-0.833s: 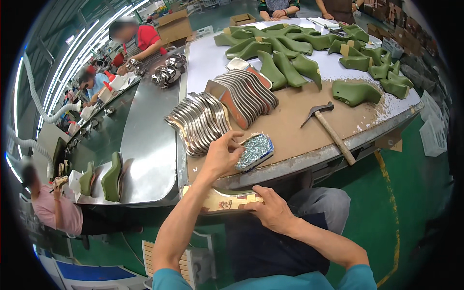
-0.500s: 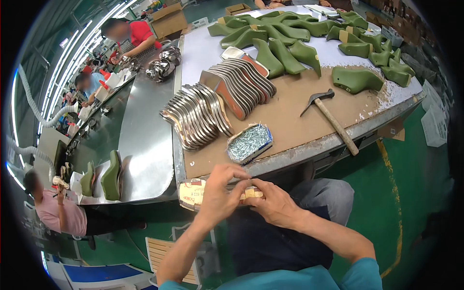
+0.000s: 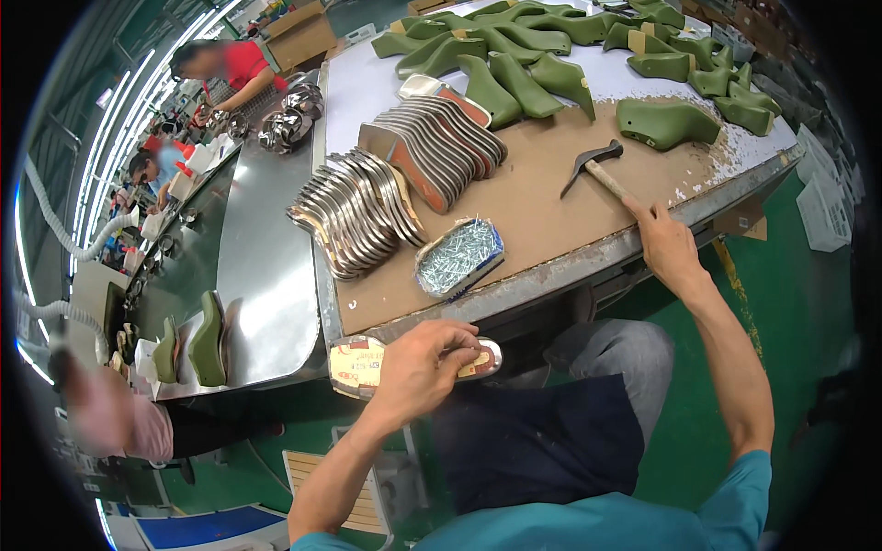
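Note:
My left hand (image 3: 420, 369) is closed in a pinch over a sole-shaped piece (image 3: 356, 364) with a cream printed label and a shiny rim at its right end. Whatever lies between thumb and forefinger is too small or hidden to make out. Across the worktable's front edge, my right hand (image 3: 669, 243) closes on the wooden handle of a hammer (image 3: 606, 176), whose dark curved head lies on the brown board. An open box of nails (image 3: 461, 261) sits on the board between the hands, beyond the sole-shaped piece.
Stacked metal sole-shaped plates (image 3: 358, 216) and orange-sided ones (image 3: 436, 147) stand left of the hammer. Green shoe lasts (image 3: 668, 123) cover the worktable's far side. A metal bench (image 3: 266, 248) adjoins at left, bearing two upright green lasts (image 3: 209, 340). Several people work further left.
My right hand has left the sole-shaped piece and moved right and forward to the hammer handle. My left hand has stayed at the piece. The view has shifted slightly.

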`<state>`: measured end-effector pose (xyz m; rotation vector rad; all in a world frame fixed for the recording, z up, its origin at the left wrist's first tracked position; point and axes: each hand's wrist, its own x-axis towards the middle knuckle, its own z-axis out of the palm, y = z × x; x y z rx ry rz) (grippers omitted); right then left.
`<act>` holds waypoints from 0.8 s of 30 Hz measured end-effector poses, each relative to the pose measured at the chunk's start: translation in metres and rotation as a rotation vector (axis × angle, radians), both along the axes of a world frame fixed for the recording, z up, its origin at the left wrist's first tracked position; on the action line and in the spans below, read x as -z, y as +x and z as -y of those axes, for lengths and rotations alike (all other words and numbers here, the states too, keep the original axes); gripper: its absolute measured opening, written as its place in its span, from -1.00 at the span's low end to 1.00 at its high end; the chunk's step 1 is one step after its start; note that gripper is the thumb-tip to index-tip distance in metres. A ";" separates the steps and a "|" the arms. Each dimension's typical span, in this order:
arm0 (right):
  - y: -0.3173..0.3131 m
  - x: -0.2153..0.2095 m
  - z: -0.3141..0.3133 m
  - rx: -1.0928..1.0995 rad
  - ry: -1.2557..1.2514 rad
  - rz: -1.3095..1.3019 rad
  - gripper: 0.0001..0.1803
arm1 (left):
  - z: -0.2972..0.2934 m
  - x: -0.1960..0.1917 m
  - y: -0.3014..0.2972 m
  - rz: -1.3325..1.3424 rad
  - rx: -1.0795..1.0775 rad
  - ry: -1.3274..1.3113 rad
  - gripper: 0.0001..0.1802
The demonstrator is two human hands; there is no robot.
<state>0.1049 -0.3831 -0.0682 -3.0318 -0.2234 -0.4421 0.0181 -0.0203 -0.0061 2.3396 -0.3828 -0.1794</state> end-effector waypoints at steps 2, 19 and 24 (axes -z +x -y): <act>0.000 -0.010 -0.003 -0.004 0.136 -0.052 -0.50 | 0.001 -0.001 0.000 0.005 0.009 0.011 -0.90; -0.153 -0.082 -0.078 -0.575 0.895 -0.021 -0.50 | -0.005 0.007 -0.001 0.117 0.099 0.000 -0.89; -0.157 -0.073 -0.088 -0.487 0.744 -0.247 -0.56 | -0.004 -0.004 0.000 0.031 0.100 0.119 -0.79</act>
